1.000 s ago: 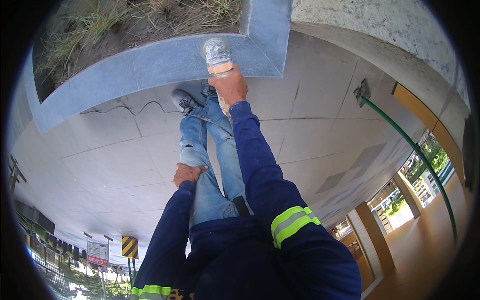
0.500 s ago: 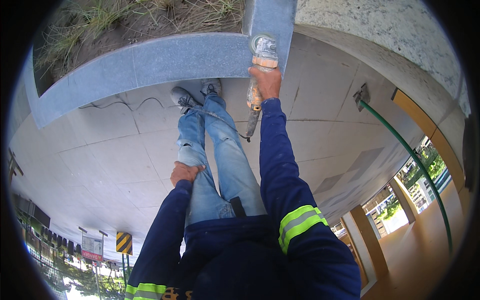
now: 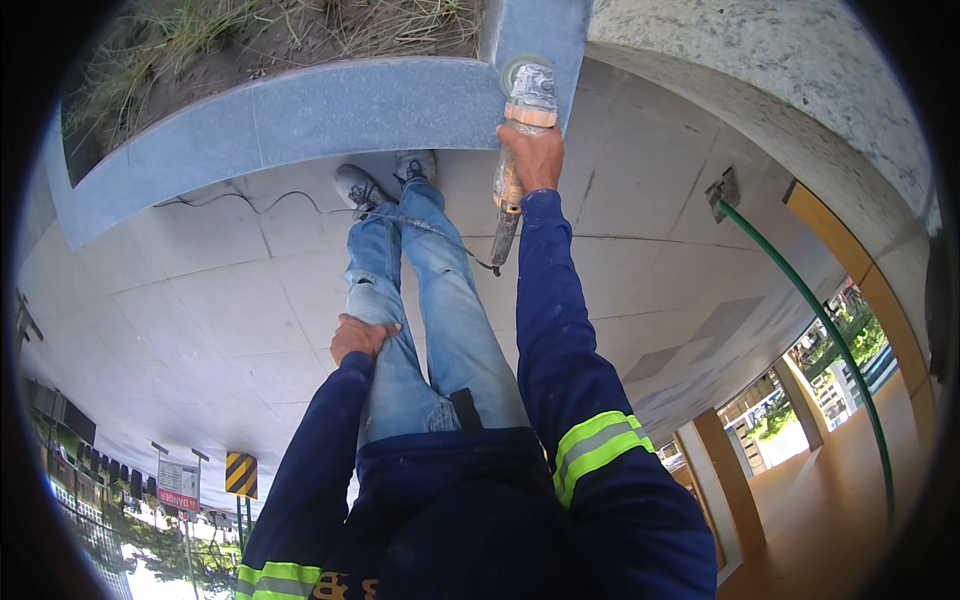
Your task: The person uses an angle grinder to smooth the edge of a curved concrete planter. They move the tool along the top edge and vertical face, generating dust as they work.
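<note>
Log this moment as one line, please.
right hand: holds angle grinder on stone curb | left hand: rests on thigh

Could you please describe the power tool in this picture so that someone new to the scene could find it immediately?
Start at the blue-grey stone kerb that edges the grassy bed at the top. At its inner corner, the right hand holds an angle grinder against the stone. It is the only dusty grey tool, with an orange band and a thin cable trailing over the jeans.
</note>
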The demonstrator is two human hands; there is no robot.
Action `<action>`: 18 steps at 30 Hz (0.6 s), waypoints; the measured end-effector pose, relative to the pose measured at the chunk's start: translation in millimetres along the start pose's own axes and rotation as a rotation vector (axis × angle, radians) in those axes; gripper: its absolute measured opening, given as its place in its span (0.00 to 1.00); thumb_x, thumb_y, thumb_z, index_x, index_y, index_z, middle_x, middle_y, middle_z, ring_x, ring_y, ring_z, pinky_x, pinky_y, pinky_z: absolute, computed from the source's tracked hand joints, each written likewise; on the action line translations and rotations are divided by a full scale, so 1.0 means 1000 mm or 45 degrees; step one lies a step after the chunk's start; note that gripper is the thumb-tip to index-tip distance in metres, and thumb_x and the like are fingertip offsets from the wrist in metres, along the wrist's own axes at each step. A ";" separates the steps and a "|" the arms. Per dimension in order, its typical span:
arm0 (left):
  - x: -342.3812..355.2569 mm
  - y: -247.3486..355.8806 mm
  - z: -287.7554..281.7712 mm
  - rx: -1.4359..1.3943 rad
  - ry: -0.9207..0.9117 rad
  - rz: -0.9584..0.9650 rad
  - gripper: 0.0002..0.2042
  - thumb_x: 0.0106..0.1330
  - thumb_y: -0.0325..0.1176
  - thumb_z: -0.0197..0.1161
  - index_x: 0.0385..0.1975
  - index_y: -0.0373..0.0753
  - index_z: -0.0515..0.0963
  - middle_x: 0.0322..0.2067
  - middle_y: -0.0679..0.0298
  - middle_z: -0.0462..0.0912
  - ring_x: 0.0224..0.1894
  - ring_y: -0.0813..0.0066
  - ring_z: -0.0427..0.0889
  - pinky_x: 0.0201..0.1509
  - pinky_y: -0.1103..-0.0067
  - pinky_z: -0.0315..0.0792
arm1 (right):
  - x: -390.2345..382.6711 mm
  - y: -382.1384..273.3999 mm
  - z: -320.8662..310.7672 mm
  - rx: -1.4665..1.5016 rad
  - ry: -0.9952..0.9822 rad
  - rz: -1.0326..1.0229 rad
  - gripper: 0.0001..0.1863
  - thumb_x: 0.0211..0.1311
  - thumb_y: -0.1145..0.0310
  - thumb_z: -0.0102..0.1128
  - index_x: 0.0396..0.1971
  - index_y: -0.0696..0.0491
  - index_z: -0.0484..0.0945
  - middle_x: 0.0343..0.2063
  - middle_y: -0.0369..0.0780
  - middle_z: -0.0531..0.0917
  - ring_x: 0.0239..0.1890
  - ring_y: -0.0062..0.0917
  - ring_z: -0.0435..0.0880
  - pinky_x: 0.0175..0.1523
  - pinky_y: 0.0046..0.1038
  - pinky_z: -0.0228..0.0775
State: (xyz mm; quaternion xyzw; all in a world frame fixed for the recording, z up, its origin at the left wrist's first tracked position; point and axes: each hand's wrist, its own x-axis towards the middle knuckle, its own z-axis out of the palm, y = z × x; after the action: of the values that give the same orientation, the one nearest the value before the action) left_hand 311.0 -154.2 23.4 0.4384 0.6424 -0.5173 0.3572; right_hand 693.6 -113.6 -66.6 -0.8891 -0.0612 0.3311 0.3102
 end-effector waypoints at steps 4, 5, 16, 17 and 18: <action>0.000 0.002 -0.002 -0.005 0.003 0.003 0.52 0.41 0.65 0.84 0.56 0.26 0.73 0.51 0.42 0.87 0.55 0.48 0.88 0.62 0.64 0.80 | -0.004 -0.006 0.012 -0.053 -0.071 -0.059 0.35 0.42 0.57 0.81 0.50 0.60 0.81 0.46 0.51 0.89 0.49 0.46 0.90 0.57 0.43 0.79; 0.000 0.002 -0.001 -0.002 0.009 -0.001 0.52 0.41 0.65 0.84 0.56 0.26 0.73 0.51 0.42 0.87 0.55 0.48 0.88 0.62 0.64 0.80 | -0.010 -0.008 0.013 -0.046 -0.101 -0.050 0.35 0.42 0.57 0.81 0.50 0.60 0.81 0.46 0.51 0.89 0.49 0.46 0.90 0.57 0.43 0.79; 0.001 0.002 -0.001 0.015 -0.005 -0.002 0.52 0.41 0.66 0.84 0.56 0.27 0.73 0.51 0.43 0.87 0.56 0.48 0.88 0.62 0.65 0.80 | -0.006 -0.005 0.018 -0.007 -0.059 -0.060 0.36 0.42 0.57 0.81 0.51 0.60 0.80 0.45 0.50 0.90 0.49 0.47 0.90 0.57 0.44 0.79; 0.002 0.001 -0.001 0.010 -0.009 0.003 0.52 0.41 0.66 0.84 0.56 0.27 0.73 0.51 0.43 0.87 0.56 0.48 0.88 0.62 0.65 0.80 | -0.007 -0.007 0.021 -0.033 -0.072 -0.074 0.36 0.42 0.57 0.81 0.51 0.59 0.80 0.45 0.51 0.90 0.50 0.47 0.90 0.58 0.44 0.79; 0.002 0.001 -0.001 0.004 -0.012 0.012 0.52 0.41 0.66 0.83 0.56 0.27 0.73 0.51 0.43 0.87 0.56 0.48 0.88 0.62 0.65 0.80 | -0.007 -0.009 0.024 -0.060 -0.081 -0.091 0.36 0.41 0.57 0.81 0.51 0.59 0.80 0.46 0.51 0.90 0.50 0.47 0.90 0.58 0.44 0.79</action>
State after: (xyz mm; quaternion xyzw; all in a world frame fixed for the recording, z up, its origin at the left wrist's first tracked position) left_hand 311.6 -152.8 21.3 0.4396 0.6378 -0.5188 0.3618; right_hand 674.5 -96.4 -71.6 -0.8824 -0.1107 0.3464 0.2985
